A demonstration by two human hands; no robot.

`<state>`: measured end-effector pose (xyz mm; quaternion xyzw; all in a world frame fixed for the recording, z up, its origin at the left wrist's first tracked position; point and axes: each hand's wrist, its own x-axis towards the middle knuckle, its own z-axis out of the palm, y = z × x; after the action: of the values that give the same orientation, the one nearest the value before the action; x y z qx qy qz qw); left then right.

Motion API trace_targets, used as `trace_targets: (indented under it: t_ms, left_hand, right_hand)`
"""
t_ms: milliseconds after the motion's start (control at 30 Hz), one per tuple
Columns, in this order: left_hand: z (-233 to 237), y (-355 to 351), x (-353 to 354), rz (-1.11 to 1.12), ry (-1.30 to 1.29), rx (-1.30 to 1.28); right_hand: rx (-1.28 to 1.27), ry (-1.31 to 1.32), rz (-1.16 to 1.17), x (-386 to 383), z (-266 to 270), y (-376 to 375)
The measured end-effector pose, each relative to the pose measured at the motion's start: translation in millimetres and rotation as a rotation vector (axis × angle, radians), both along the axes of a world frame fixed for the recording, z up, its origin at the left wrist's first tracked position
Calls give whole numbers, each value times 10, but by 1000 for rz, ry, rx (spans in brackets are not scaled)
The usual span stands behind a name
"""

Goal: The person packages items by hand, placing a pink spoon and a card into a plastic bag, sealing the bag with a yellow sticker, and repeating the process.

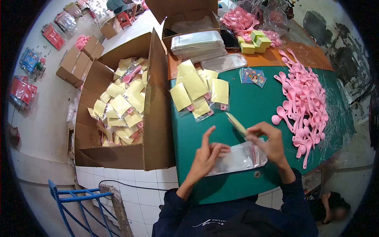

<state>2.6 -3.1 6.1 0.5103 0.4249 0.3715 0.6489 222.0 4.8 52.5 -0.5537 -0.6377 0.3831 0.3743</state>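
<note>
My right hand (pixel 270 142) pinches a pale yellow card (pixel 237 124), tilted up nearly edge-on over the green table. My left hand (pixel 207 158) is empty, its index finger raised and the others slightly bent and blurred, at the left end of a stack of clear plastic bags (pixel 239 160). Those bags lie flat beneath both hands. Beyond my left hand is a heap of clear packets with yellow cards (pixel 195 85), pink handle ends peeking out. A large pile of pink spoons (pixel 302 104) spreads to the right of my right hand.
An open cardboard box (pixel 158 118) of similar packets stands at the left. At the back are more plastic bags (pixel 197 43), yellow-green card stacks (pixel 256 42) and small picture cards (pixel 252 77). A blue metal frame (pixel 75 193) stands at lower left. Other people are partly visible.
</note>
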Motion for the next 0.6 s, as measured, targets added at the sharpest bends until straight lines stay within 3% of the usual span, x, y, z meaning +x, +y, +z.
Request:
trace_targets:
  t_ms: [33, 100, 500, 600]
  left_hand:
    - [9, -72, 23, -66, -165, -165]
    - [-13, -175, 25, -164, -184, -234]
    - [-141, -249, -22, -160, -120, -232]
    - [-152, -267, -22, -124, -234, -294]
  right_hand:
    - [71, -78, 109, -50, -11, -33]
    - [212, -231, 329, -131, -44, -113]
    - [214, -376, 515, -294, -196, -223]
    - [282, -469, 513, -324, -163, -248]
